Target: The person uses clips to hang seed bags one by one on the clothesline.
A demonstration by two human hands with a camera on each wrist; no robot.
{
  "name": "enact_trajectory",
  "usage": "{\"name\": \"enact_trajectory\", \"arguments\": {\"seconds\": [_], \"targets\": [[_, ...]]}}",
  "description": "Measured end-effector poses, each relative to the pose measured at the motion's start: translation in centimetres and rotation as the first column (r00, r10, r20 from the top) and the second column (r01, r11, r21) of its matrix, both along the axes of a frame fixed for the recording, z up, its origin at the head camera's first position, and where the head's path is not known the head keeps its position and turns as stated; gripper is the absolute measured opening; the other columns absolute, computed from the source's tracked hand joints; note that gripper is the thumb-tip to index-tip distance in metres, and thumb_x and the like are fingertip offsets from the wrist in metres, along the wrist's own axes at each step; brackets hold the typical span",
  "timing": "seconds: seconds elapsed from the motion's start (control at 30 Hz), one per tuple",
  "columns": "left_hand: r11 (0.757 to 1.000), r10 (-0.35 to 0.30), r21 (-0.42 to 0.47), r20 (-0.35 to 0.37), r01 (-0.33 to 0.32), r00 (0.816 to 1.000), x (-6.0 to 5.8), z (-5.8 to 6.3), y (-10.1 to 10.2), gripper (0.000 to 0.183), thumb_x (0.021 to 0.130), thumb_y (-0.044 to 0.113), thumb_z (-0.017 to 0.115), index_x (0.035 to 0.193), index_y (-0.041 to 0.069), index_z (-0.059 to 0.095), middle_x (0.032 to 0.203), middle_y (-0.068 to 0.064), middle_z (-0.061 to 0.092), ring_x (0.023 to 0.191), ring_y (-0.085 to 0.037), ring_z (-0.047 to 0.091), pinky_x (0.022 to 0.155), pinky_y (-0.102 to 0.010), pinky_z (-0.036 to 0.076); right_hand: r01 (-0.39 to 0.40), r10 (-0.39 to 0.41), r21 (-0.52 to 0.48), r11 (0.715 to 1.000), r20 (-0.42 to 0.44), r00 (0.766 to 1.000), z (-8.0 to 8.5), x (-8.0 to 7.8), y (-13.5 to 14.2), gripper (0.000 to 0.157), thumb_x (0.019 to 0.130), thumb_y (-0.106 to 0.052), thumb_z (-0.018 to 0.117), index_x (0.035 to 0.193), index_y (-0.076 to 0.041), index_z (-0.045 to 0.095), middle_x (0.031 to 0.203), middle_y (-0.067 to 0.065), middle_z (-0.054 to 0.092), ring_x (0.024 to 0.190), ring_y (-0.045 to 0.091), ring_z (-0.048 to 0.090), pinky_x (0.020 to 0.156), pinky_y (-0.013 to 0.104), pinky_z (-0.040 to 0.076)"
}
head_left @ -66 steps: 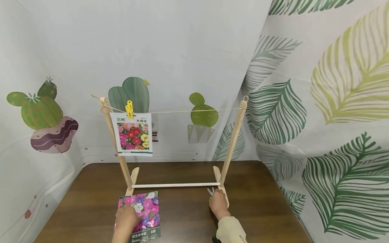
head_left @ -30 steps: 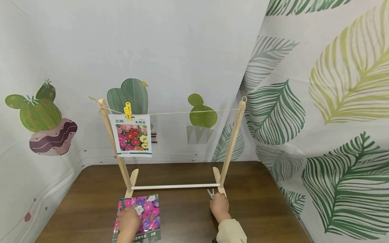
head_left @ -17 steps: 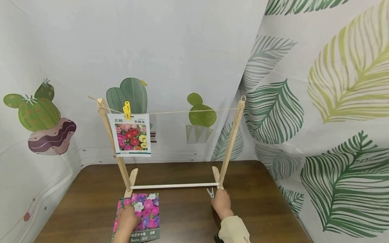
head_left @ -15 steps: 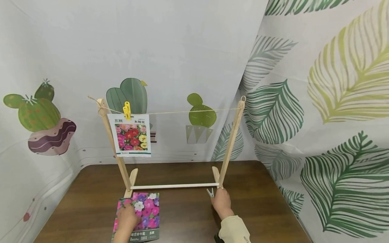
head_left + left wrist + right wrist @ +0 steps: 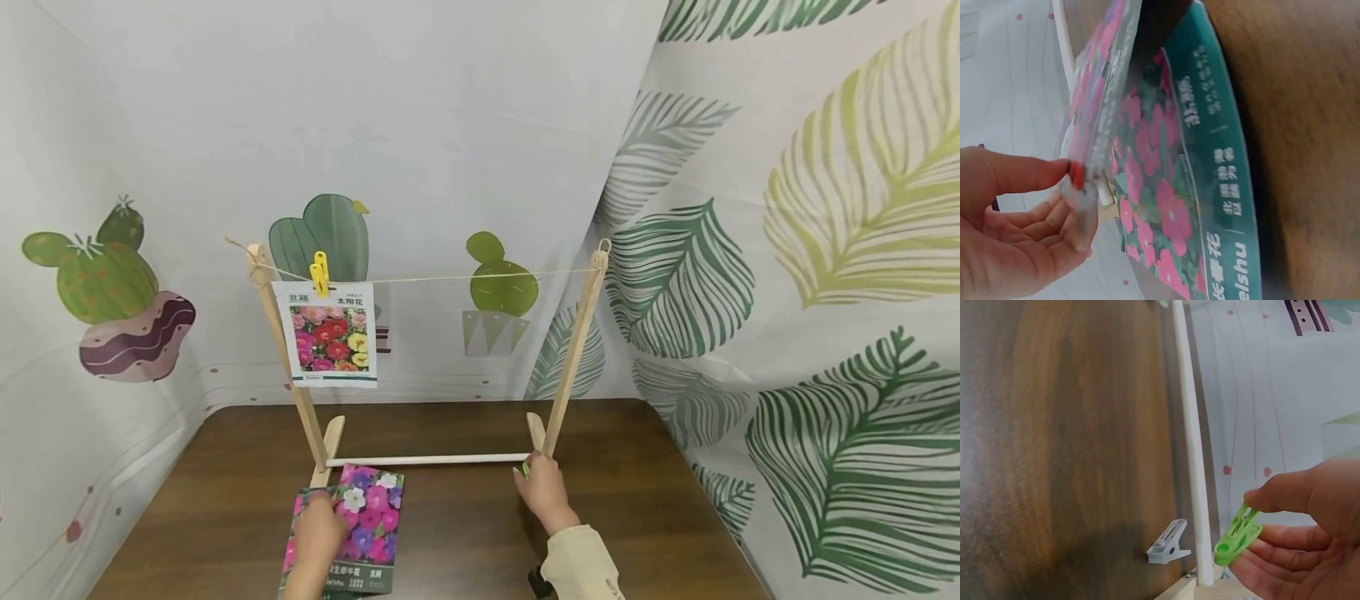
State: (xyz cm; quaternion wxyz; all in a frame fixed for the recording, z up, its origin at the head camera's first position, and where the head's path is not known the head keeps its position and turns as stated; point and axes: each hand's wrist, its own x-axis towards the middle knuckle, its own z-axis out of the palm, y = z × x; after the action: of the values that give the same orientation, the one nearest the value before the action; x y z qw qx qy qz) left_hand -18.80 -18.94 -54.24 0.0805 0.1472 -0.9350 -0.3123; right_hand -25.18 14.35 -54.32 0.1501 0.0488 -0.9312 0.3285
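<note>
My left hand pinches a seed packet with pink, purple and white flowers between thumb and fingers. In the left wrist view the packet is tilted up, its edge toward the camera. Under it lies a second seed packet with pink flowers and a dark green band. My right hand pinches a green clothespin by its handle ends, near the right foot of the wooden stand. Below, a grey clothespin lies on the table beside the white rod; the right hand hides it in the head view.
The wooden stand has two posts, a white rod low between them and a string stretched across the top. A yellow clothespin holds a white flower seed packet on the string at left. A printed cloth hangs behind the table.
My left hand has shifted the top packet a little up and right, and more of the packet underneath shows. The right hand has moved slightly forward; the grey clothespin has gone behind it.
</note>
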Motion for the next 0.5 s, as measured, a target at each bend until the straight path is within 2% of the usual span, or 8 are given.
{"name": "enact_trajectory", "arguments": {"seconds": [0.07, 0.13, 0.3, 0.5], "targets": [[1.0, 0.008, 0.026, -0.012, -0.008, 1.0, -0.08, 0.24, 0.01, 0.015, 0.076, -0.005, 0.055, 0.086, -0.014, 0.06, 0.079, -0.033, 0.062, 0.075, -0.049, 0.061, 0.063, -0.055, 0.047, -0.019, 0.019, -0.025, 0.999, 0.013, 1.0, 0.19, -0.19, 0.0, 0.016, 0.078, -0.002, 0.074, 0.081, 0.006, 0.061, 0.065, 0.007, 0.055, 0.059, 0.021, 0.055, 0.055, 0.038, 0.047], [0.998, 0.013, 0.058, -0.024, -0.011, 1.0, -0.13, 0.43, -0.03, 0.016, 0.076, -0.005, 0.053, 0.086, -0.012, 0.063, 0.08, -0.03, 0.063, 0.074, -0.046, 0.062, 0.063, -0.054, 0.047, -0.038, 0.039, -0.048, 0.998, 0.019, 0.999, 0.32, -0.35, -0.02, 0.018, 0.079, -0.003, 0.074, 0.089, 0.007, 0.063, 0.071, 0.009, 0.06, 0.063, 0.022, 0.058, 0.059, 0.039, 0.049], [0.988, 0.025, 0.15, -0.049, -0.017, 0.999, -0.15, 0.59, -0.29, 0.017, 0.077, -0.004, 0.055, 0.088, -0.012, 0.064, 0.076, -0.021, 0.066, 0.069, -0.032, 0.062, 0.061, -0.044, 0.048, -0.111, 0.111, -0.085, 0.99, -0.007, 0.994, 0.54, -0.63, 0.05, 0.019, 0.079, -0.002, 0.075, 0.091, 0.006, 0.063, 0.076, 0.009, 0.063, 0.068, 0.019, 0.059, 0.062, 0.035, 0.05], [0.982, 0.014, 0.189, -0.075, 0.0, 0.997, -0.23, 0.61, -0.59, 0.014, 0.08, -0.001, 0.06, 0.088, -0.013, 0.064, 0.067, -0.009, 0.062, 0.059, -0.019, 0.054, 0.054, -0.033, 0.042, -0.17, 0.165, -0.118, 0.978, -0.045, 0.985, 0.96, -0.74, -0.01, 0.019, 0.079, 0.002, 0.074, 0.093, 0.008, 0.061, 0.081, 0.012, 0.062, 0.07, 0.018, 0.059, 0.062, 0.031, 0.051]]}}
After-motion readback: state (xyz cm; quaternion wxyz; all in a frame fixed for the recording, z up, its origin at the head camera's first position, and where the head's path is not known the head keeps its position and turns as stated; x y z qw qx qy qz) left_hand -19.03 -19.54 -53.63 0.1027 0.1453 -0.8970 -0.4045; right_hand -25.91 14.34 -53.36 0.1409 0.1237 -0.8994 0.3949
